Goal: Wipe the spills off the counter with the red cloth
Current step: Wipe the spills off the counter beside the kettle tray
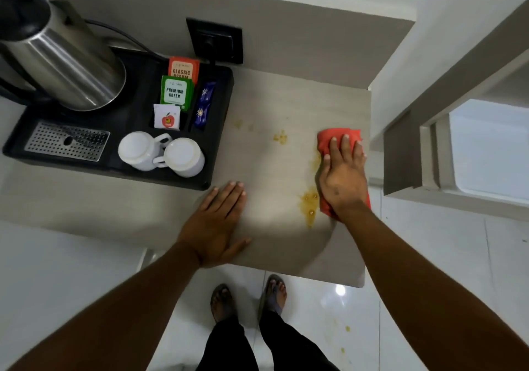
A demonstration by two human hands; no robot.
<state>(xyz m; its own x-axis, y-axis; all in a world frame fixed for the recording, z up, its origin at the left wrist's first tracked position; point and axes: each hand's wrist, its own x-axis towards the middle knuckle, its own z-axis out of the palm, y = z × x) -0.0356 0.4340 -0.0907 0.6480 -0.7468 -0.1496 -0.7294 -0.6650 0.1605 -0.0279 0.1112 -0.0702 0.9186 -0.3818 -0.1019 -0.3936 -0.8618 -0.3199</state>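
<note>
A red cloth (333,139) lies flat near the right edge of the beige counter (272,170). My right hand (342,176) presses down on it with fingers spread, covering most of it. Yellow-brown spills show on the counter: a large patch (310,204) just left of the cloth, a small cluster (280,137) near the middle, and faint spots (239,124) beside the tray. My left hand (219,222) rests flat and empty on the counter's front left part.
A black tray (220,130) on the left holds a steel kettle (60,55), two upturned white cups (160,153), tea sachets (174,90) and a metal drip grate (67,141). A black wall socket (214,40) sits behind. Drips (347,328) mark the white floor near my feet.
</note>
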